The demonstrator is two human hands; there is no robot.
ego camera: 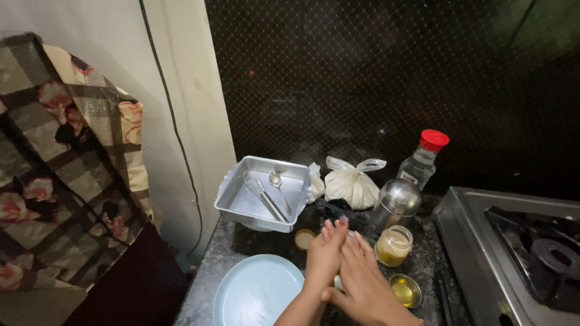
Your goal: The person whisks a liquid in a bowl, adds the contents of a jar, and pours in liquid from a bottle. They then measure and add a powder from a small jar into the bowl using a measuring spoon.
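Observation:
My left hand (324, 256) and my right hand (365, 284) are pressed together, palm against palm, over the dark stone counter (241, 244). Fingers of both point away from me. I cannot tell whether anything lies between the palms. Just left of my hands sits a pale blue plate (257, 293). To the right stand a small glass jar of yellow stuff (393, 246) and a small steel bowl of oil (405, 290).
A square steel baking tin (232, 196) holds a whisk (264, 194) and a spoon (277, 183). Behind are a tied white bag (351, 184), a steel shaker (396, 202), a red-capped clear bottle (423, 160) and a round lid (304, 239). A gas stove (519, 253) fills the right.

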